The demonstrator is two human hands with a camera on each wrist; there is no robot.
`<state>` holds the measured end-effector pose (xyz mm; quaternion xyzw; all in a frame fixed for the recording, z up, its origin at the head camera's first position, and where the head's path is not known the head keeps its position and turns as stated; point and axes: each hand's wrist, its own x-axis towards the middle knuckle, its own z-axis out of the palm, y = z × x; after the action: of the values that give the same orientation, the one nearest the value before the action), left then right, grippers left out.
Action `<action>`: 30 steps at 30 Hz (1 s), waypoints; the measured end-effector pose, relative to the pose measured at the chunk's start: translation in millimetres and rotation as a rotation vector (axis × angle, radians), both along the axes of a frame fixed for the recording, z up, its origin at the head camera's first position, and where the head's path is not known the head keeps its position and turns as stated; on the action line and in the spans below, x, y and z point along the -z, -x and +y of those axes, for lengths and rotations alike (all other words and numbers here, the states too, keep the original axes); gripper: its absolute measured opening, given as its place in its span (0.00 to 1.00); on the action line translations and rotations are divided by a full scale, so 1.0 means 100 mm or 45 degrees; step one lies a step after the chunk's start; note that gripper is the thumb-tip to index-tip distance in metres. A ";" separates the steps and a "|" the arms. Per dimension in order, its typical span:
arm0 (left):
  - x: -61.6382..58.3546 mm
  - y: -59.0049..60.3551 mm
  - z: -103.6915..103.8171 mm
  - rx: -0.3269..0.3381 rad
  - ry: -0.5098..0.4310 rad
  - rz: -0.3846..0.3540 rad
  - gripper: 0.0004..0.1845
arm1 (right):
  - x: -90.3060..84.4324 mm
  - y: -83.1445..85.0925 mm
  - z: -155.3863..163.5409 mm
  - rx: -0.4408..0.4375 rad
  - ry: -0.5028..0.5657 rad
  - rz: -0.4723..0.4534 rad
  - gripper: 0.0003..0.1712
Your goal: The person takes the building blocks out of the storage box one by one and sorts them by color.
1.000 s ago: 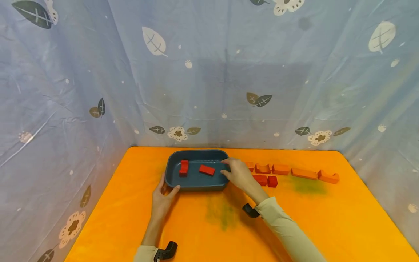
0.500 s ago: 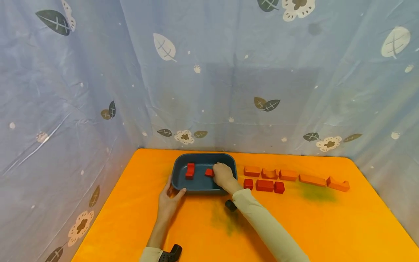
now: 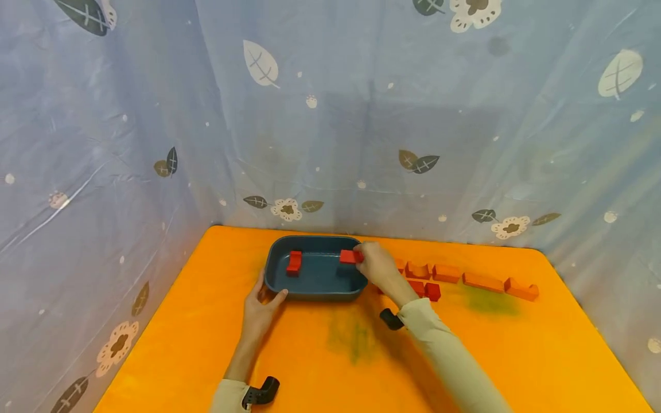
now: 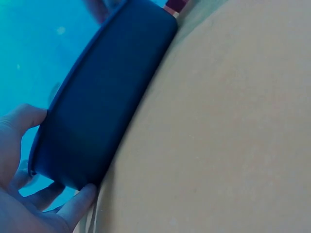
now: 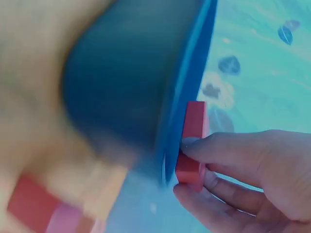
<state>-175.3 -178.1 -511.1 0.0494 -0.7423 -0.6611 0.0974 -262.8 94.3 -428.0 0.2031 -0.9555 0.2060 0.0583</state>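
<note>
A deep blue oblong dish [image 3: 320,296] stands at the back of the table. My left hand [image 3: 258,312] grips its near left corner; in the left wrist view the thumb touches the rim and the other fingers lie along the end wall. My right hand [image 3: 379,267] pinches a red rectangular block [image 3: 348,256] between thumb and fingers, above the dish's right end. In the right wrist view the held block [image 5: 194,121] is beside the rim. Another red block [image 3: 294,263], with a notched top, lies inside the dish at the left.
Right of the dish runs a back row of orange blocks [image 3: 482,281], some with curved cut-outs. Several red blocks [image 3: 432,291] form a shorter row in front, partly hidden by my right hand and forearm. A patterned curtain [image 3: 356,115] closes off the back and sides of the orange table [image 3: 310,367].
My right hand went down into the dish, took hold of the red rectangular block and lifted it to the right rim. The left hand has stayed on the dish's corner.
</note>
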 end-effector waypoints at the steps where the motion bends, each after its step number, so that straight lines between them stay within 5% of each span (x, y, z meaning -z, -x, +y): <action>1: 0.00 0.01 0.00 0.003 0.005 -0.006 0.45 | -0.02 -0.01 0.10 0.006 0.022 -0.029 0.15; 8: 0.00 0.02 -0.02 -0.029 0.033 -0.029 0.44 | -0.09 -0.09 0.78 -0.006 0.148 -0.230 0.20; 14: 0.00 0.00 -0.01 -0.034 0.041 -0.027 0.45 | -0.09 -0.17 1.31 0.007 0.198 -0.211 0.21; 25: 0.01 0.01 0.02 -0.024 0.035 -0.044 0.44 | 0.32 -0.51 2.25 0.198 0.220 -0.069 0.20; 30: 0.01 0.01 0.01 -0.042 0.053 -0.051 0.44 | 0.50 -0.51 2.37 0.128 0.176 -0.159 0.20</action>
<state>-176.6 -176.7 -512.0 0.0729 -0.7567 -0.6427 0.0945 -212.1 331.3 -477.8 0.1373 -0.9497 0.2806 0.0229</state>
